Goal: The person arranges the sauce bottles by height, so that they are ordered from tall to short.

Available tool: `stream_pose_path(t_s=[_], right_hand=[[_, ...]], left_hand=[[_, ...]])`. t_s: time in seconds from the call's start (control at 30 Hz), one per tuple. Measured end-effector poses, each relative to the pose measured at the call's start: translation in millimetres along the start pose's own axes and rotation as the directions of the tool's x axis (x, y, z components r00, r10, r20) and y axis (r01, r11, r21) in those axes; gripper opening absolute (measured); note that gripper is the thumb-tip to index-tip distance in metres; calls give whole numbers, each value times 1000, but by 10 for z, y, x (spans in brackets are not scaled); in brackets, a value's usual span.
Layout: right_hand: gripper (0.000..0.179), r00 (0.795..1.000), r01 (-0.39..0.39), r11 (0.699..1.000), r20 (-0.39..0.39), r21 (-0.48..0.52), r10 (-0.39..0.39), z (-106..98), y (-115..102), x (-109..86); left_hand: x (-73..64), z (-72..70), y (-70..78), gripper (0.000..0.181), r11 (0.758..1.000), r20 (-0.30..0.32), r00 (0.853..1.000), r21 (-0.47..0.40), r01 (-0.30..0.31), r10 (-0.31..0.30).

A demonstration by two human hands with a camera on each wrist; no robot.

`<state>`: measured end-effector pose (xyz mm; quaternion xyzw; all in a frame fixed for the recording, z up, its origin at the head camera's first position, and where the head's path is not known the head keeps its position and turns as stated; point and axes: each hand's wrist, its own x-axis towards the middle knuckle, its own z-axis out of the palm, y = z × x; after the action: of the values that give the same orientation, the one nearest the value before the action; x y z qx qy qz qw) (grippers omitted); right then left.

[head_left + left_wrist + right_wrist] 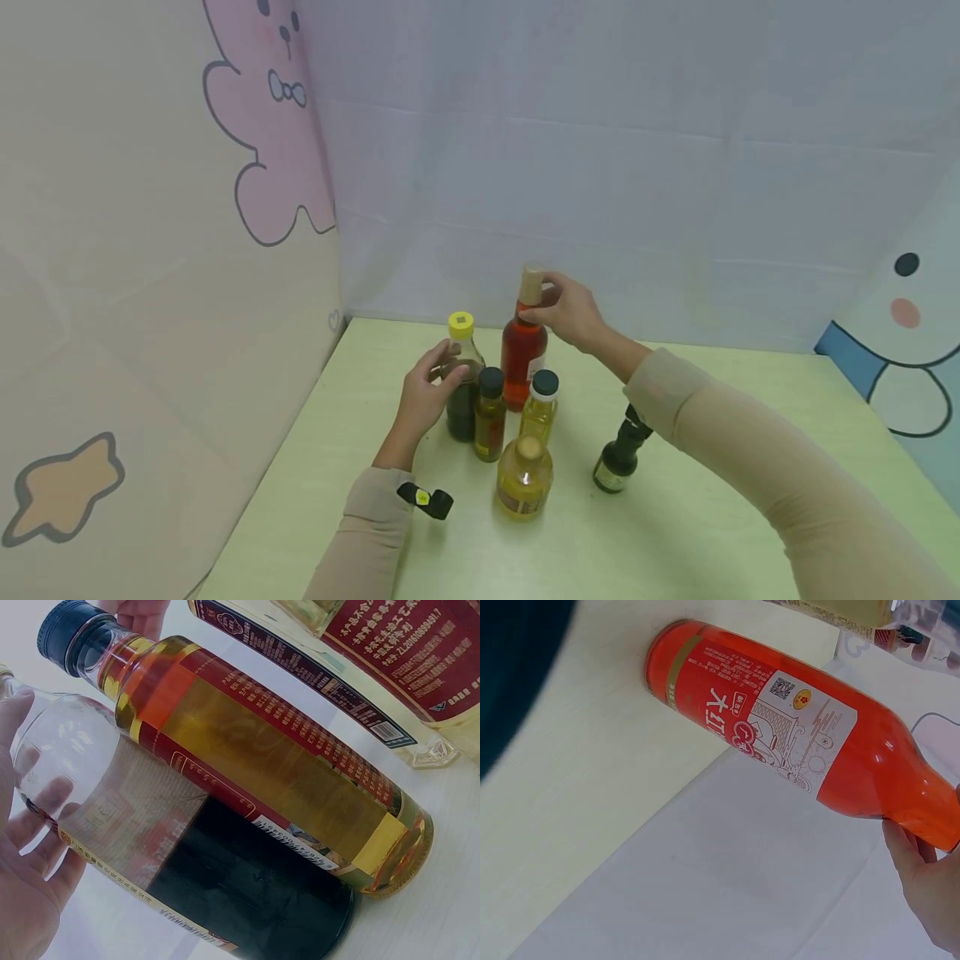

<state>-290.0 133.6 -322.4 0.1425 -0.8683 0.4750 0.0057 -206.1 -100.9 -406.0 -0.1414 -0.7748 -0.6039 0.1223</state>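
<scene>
My left hand (420, 400) grips the upper part of a glass bottle of dark liquid (459, 417) with a yellow cap. In the left wrist view, its fingers (56, 881) curve around the clear shoulder, above the dark liquid. My right hand (573, 315) pinches the neck of a tall bottle of red liquid (517, 354) just below its pale cap. The right wrist view shows this red bottle's white and red label (780, 727) and its base near the table. Both bottles look upright.
Close by stand a dark-capped oil bottle (490, 425), a clear yellow oil bottle (538, 412) and a rounded bottle (523, 487) nearer the front. A small dark green bottle (617, 462) stands below the right forearm. Cloth walls (637, 183) border the table (322, 467).
</scene>
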Motion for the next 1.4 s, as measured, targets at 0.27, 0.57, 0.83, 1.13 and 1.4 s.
stream_pose_path(t_s=[0.27, 0.57, 0.83, 1.13, 1.4], right_hand=[[57, 1000, 1, 1000, 4, 11, -1, 49, -26, 72], [59, 1000, -19, 1000, -6, 15, 19, 100, -42, 124], [59, 1000, -20, 1000, -10, 17, 21, 158, -82, 197], [56, 1000, -17, 1000, -15, 7, 17, 210, -86, 307], [55, 999, -36, 999, -13, 15, 37, 259, -82, 388]], left_hand=[[3, -1, -9, 55, 1000, -11, 1000, 3, 15, -15], [4, 9, -19, 55, 1000, -7, 1000, -8, 15, -15], [2, 2, -40, 54, 1000, -12, 1000, 2, 10, -10], [-2, -1, -42, 55, 1000, -22, 1000, 9, 18, -18], [-4, 5, -56, 54, 1000, -30, 999, 0, 15, -15]])
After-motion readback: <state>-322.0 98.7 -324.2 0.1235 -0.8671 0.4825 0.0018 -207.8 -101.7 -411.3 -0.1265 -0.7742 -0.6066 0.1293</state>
